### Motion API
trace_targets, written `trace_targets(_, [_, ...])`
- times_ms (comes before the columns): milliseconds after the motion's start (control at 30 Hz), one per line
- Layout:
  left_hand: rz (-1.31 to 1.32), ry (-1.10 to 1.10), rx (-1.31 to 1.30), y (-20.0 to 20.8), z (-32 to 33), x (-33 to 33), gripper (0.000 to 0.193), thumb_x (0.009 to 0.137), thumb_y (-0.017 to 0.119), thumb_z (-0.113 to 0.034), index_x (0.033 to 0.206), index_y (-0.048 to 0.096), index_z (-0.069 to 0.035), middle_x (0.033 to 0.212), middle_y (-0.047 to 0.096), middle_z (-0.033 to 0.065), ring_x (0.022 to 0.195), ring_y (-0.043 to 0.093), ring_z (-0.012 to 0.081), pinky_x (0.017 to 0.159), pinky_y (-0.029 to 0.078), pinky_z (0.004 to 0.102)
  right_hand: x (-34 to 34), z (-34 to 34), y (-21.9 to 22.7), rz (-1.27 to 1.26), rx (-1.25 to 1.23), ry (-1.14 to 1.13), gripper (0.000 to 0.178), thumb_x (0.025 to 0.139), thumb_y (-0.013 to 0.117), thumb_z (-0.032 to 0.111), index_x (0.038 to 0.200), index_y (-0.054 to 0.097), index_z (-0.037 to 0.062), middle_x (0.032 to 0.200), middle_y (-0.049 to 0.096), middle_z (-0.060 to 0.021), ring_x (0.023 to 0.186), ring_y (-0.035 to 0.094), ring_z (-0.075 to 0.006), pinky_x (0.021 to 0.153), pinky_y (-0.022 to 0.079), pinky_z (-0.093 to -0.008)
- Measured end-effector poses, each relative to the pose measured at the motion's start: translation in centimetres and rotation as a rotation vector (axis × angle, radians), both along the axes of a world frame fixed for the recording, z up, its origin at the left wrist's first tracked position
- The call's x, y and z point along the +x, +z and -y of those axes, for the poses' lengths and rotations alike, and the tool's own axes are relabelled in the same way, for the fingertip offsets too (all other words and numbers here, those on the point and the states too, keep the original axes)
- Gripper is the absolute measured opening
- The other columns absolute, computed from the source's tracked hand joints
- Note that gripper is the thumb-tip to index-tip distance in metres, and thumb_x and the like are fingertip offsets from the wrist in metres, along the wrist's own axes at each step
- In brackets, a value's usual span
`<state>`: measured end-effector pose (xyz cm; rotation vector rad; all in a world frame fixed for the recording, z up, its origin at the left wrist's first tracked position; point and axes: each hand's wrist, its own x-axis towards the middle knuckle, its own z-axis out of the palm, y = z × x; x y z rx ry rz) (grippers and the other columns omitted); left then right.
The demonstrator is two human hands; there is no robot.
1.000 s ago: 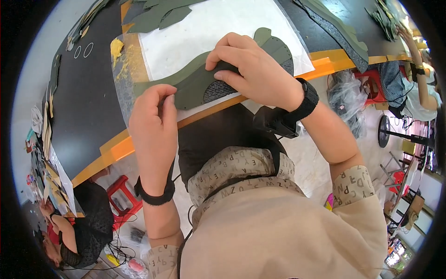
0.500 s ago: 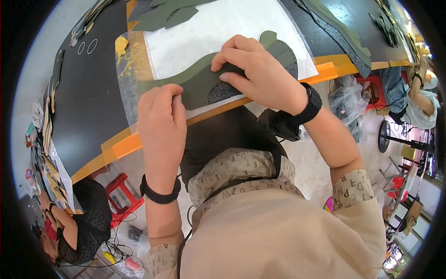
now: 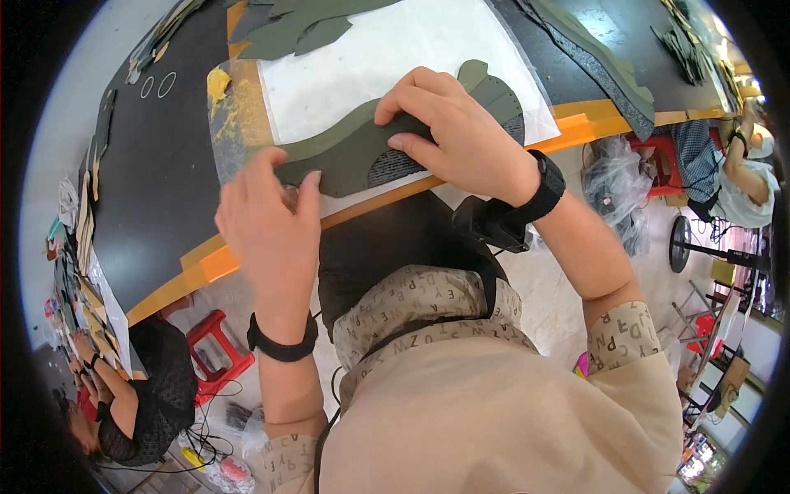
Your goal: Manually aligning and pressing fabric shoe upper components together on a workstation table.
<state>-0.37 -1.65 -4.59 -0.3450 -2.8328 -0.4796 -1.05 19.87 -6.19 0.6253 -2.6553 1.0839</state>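
Observation:
A dark green, leather-like panel [image 3: 337, 170] with a curved outline lies at the table's near edge, over white paper [image 3: 309, 90]. A black textured patch [image 3: 395, 166] shows on it, and its right end has small holes along the rim. Another green strip [image 3: 333, 123] runs behind its far edge. My right hand [image 3: 465, 136] has its thumb and curled fingers closed on the panel's middle and hides part of it. At the panel's left end is my left hand [image 3: 271, 218], thumb and fingers spread apart, the thumb tip at the panel's surface.
Loose green pieces [image 3: 304, 29] lie at the far side of the dark table [image 3: 164, 189]. A yellow glue lump [image 3: 217, 82] sits on clear film. Orange tape [image 3: 210, 262] lines the near edge. Co-workers sit at left and right, near red stools [image 3: 216, 358].
My left hand has shifted left and its thumb and fingers have opened, baring more of the panel's left end. The right hand stays almost in place on the panel.

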Motion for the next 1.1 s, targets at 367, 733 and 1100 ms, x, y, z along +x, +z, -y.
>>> trace_targets(367, [-0.144, 0.084, 0.037, -1.3, 1.6, -0.9, 0.075, 0.067, 0.077, -0.038, 0.126, 0.042, -0.01, 0.129, 0.034, 0.0177, 0.123, 0.031, 0.036, 0.1, 0.026, 0.0475, -1.1, 0.0, 1.1, -0.088, 0.375, -0.033, 0.041, 0.074, 0.067, 0.008, 0.112, 0.054, 0.009, 0.108, 0.048, -0.0078, 0.103, 0.045, -0.0269, 0.087, 0.039, -0.0364])
trace_targets(733, [-0.041, -0.029, 1.251, -1.5, 1.6, -0.6, 0.035, 0.093, 0.051, -0.016, 0.124, 0.044, -0.001, 0.117, 0.052, 0.0112, 0.11, 0.049, 0.022, 0.096, 0.038, 0.0348, -3.1, -0.7, 5.2, 0.295, 0.078, 0.207, 0.034, 0.072, 0.071, 0.01, 0.095, 0.046, 0.0055, 0.077, 0.054, -0.0068, 0.073, 0.05, -0.0203, 0.069, 0.04, -0.0305])
trace_targets(1100, [0.559, -0.109, 1.771, -0.1, 1.2, -1.6, 0.016, 0.091, 0.057, -0.021, 0.099, 0.059, -0.007, 0.095, 0.063, 0.0029, 0.085, 0.06, 0.0142, 0.076, 0.048, 0.0306, -2.5, 1.1, 6.6, 0.368, 0.043, 0.223, 0.04, 0.071, 0.074, 0.013, 0.102, 0.05, 0.0059, 0.085, 0.06, -0.0067, 0.08, 0.055, -0.0153, 0.073, 0.044, -0.0287])
